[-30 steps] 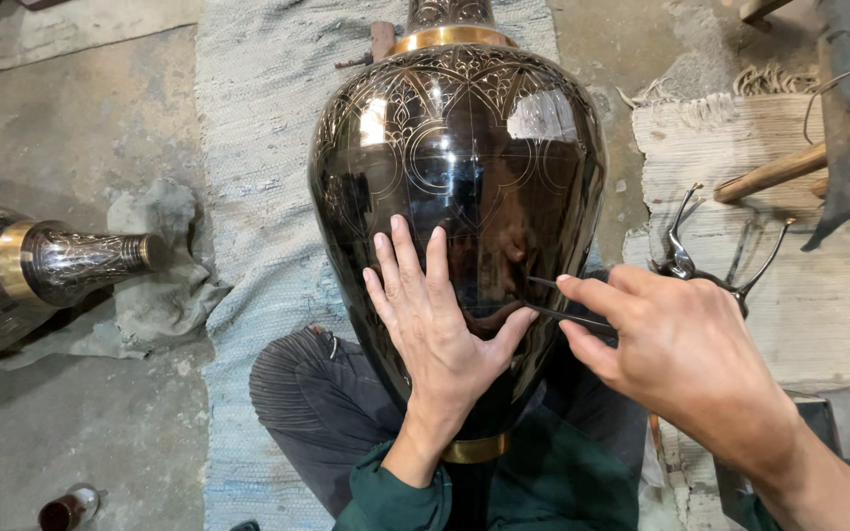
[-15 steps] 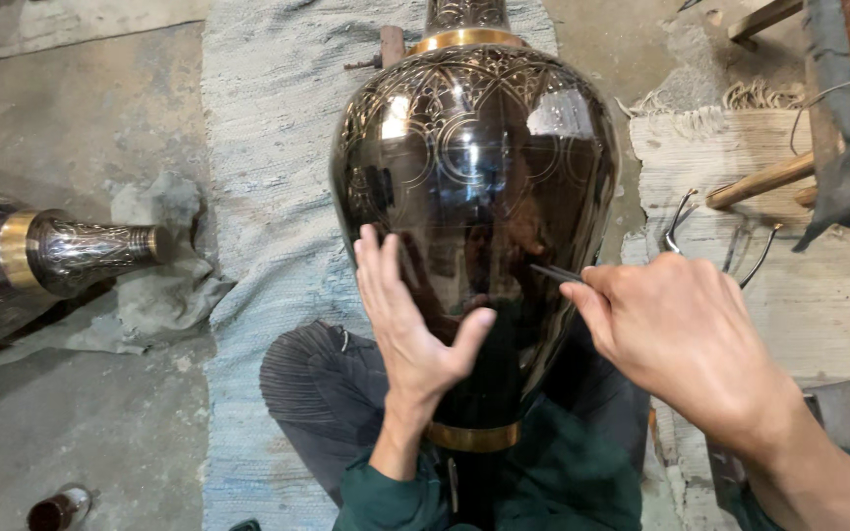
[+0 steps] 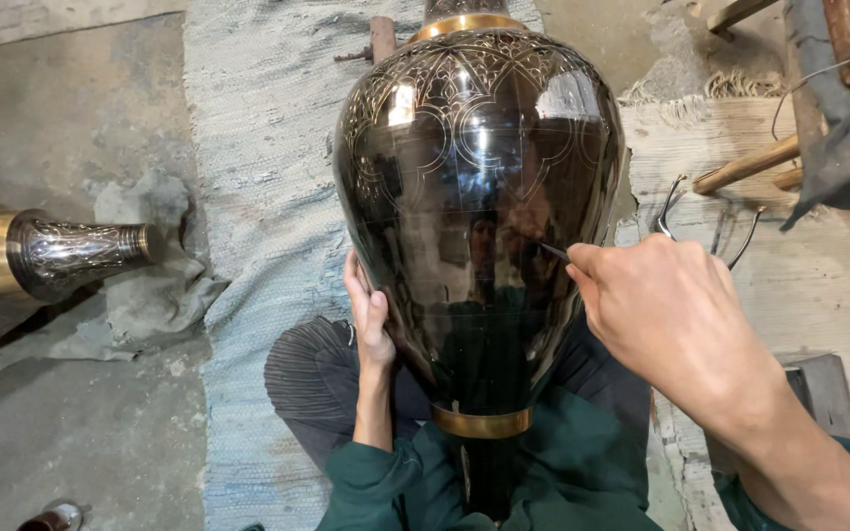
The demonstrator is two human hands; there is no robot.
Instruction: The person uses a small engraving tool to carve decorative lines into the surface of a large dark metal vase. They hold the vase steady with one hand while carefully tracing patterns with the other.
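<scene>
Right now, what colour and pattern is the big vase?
Glossy black vase with fine engraved arches and scrollwork near the top and gold bands, best seen in the head view.

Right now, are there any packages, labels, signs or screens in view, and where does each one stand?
None in view: no package, label, sign or screen.
The nearest thing to a container is a small brown bottle, lying on the floor at the bottom left; no label shows on it.

Soft, even daylight over your work, bright white glare patches on the upper shoulder of the dark vase (image 3: 479,206), your own reflection in its glossy belly, faint shadows on the woven mat (image 3: 258,197), sharp centre, slight wide-angle stretch at your frame edges.
</scene>
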